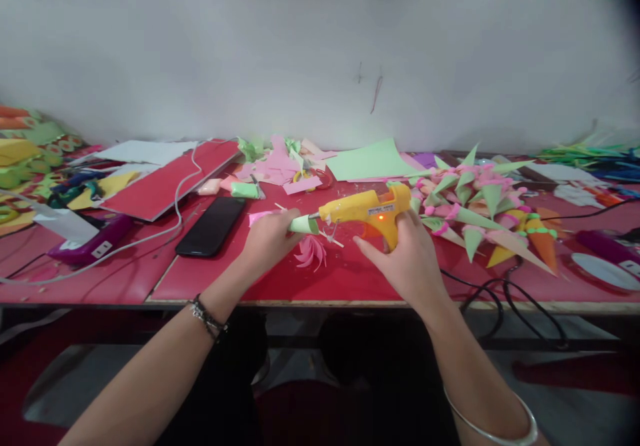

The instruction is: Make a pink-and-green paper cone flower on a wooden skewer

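As the lower edge of the frame cuts off both forearms [160, 373], their near ends stay unseen; a silver bangle [531, 426] circles the right one. Near the centre, the left hand [270, 236] pinches a small green paper roll [303, 225] between thumb and fingers; the right hand [413, 259] wraps its fingers round the handle of a yellow glue gun [357, 206], thumb held apart; whether one presses the trigger cannot be told. The nozzle [313, 217] points at the roll's end; any glue there is too small to make out. Just below the roll, a pink paper swirl [312, 254] lies on the red worktop [350, 287]; this piece seems only partway made, with gluing the likely step in hand. Right of centre, heaped paper cones [465, 186] look like work already shaped, though overlaps hide their number; beyond, at upper centre, lie paper scraps [275, 166] and a pale green sheet [370, 159], apparently unused; a white partition [250, 66] closes off the rear.
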Demonstrator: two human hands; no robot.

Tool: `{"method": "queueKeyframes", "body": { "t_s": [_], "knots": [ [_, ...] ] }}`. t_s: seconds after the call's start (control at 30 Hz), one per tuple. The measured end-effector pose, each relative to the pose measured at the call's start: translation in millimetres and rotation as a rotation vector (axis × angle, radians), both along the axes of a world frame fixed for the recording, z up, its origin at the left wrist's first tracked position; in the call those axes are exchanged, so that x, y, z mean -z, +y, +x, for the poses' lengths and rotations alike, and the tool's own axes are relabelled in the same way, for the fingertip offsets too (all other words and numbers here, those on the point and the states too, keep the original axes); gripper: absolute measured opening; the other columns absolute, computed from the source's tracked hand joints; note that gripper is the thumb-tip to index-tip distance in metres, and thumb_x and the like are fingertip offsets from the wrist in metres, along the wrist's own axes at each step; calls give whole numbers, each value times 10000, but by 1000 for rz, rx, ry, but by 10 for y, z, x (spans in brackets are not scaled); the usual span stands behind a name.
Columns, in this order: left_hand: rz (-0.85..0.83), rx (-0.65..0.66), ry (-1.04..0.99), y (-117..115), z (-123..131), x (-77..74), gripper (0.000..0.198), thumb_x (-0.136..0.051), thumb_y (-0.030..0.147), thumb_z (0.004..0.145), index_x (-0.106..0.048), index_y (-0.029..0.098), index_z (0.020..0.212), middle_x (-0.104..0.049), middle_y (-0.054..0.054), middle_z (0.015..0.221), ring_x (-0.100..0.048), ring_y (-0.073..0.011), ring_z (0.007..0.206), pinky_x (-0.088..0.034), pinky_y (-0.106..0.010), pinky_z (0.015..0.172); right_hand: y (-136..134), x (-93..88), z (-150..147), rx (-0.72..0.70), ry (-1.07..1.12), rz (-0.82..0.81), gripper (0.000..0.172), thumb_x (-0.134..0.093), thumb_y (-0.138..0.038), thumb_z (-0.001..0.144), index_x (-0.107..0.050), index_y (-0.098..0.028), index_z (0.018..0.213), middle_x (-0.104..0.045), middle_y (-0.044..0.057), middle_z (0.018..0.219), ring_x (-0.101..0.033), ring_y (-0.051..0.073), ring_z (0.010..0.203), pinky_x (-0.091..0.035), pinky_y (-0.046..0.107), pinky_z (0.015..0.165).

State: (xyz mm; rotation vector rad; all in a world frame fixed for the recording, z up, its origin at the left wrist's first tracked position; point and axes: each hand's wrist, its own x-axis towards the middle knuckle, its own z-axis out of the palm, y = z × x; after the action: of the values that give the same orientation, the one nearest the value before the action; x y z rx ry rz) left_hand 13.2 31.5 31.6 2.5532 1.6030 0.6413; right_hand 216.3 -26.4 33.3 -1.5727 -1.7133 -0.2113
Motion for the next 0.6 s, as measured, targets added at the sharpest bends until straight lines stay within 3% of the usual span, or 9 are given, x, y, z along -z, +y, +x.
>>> {"method": "queueKeyframes", "body": {
  "t_s": [0.3, 0.6],
  "knots": [
    [-9, 40, -39, 2, 3, 5, 37, -497, 184, 730, -524, 176, 706, -578, -15, 626, -534, -148, 589, -298, -222, 499, -7, 1, -1, -36, -40, 3, 302, -547, -350, 725, -481, -161, 951, -554, 98, 864, -563, 250, 792, -477, 356, 611],
    [-6, 45, -45, 11, -4, 10, 40, -506, 187, 723, -537, 166, 740, -609, -31, 671, -550, -153, 612, -318, -223, 516, -3, 13, -13, 7, -74, -45, 277, -460, -262, 752, -464, -149, 1005, -541, 115, 909, -561, 234, 726, -451, 318, 522]
  ]
}}
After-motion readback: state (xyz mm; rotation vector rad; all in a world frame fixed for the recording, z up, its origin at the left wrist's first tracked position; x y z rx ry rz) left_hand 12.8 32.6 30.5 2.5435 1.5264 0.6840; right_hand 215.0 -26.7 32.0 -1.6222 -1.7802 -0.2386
